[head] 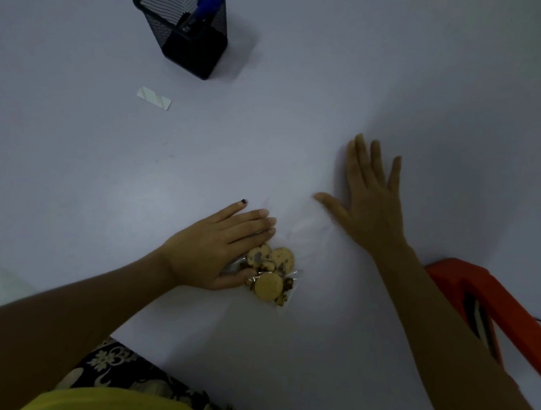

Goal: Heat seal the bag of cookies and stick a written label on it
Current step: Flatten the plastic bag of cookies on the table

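Observation:
A clear plastic bag of cookies point(272, 273) lies flat on the white table point(74, 159), its empty upper part stretching up and right. My left hand point(215, 249) rests flat on the bag's left side, fingers together, touching the cookies. My right hand point(370, 199) lies flat with spread fingers on or beside the bag's transparent top end; the plastic edge is hard to make out. A small white label strip point(154, 97) lies far left on the table. An orange heat sealer point(492, 313) sits at the right edge, partly behind my right forearm.
A black mesh pen holder point(185, 29) with a blue pen point(206, 5) stands at the back left. The table's near edge runs along the bottom, with patterned cloth point(141, 378) and a yellow garment point(114, 405) below it.

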Motion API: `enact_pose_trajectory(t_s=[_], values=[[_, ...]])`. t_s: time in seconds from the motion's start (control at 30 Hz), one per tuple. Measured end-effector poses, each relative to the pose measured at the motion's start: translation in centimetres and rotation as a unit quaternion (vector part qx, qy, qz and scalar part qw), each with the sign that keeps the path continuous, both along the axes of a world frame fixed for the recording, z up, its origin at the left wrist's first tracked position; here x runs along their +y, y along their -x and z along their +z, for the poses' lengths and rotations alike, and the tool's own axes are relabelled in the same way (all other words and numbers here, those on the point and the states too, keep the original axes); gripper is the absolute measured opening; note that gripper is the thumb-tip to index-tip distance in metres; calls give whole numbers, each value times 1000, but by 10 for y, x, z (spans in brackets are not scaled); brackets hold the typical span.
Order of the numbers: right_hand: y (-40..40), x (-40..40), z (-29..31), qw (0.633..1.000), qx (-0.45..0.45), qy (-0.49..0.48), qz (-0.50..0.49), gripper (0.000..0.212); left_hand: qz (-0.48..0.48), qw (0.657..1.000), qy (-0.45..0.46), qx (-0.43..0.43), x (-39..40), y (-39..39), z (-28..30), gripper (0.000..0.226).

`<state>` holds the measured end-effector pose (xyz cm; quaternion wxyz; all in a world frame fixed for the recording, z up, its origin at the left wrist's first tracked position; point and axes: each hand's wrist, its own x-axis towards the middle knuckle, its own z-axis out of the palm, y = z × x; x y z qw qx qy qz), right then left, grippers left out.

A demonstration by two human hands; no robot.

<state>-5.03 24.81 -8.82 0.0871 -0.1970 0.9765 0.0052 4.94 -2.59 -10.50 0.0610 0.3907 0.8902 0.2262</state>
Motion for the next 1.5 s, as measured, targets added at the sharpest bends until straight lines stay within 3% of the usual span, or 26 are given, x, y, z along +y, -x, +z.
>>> enact_pose_trajectory(t_s=[0.13, 0.23, 0.4, 0.7, 0.9, 1.13, 1.4, 1.5], values=[[-26, -21, 2, 996, -9, 65, 67, 78, -1, 1000, 0, 3, 0, 0, 2, 63], [-43, -22, -4, 990, -35, 56, 123, 75, 0, 1000, 3, 3, 0, 0, 3, 63], [-32, 2, -6, 998, -26, 50, 39, 64, 3, 1000, -7, -6, 1, 2, 5, 62], [-36, -3, -8, 999, -22, 42, 21, 61, -14, 999, -35, 27, 9, -3, 11, 59], [-40, -14, 4, 1000, -1, 18, -6, 60, -16, 999, -20, -28, 12, -9, 3, 52], [-46, -20, -6, 997, -40, -27, 57, 81, -16, 999, -9, -37, 13, -8, 2, 53], [1, 16, 2, 1000, 0, -21, -23, 75, -15, 999, -9, -37, 14, -9, 3, 53], [-14, -5, 4, 998, 13, 9, 63, 67, -14, 999, -6, -36, 14, -10, 2, 53]])
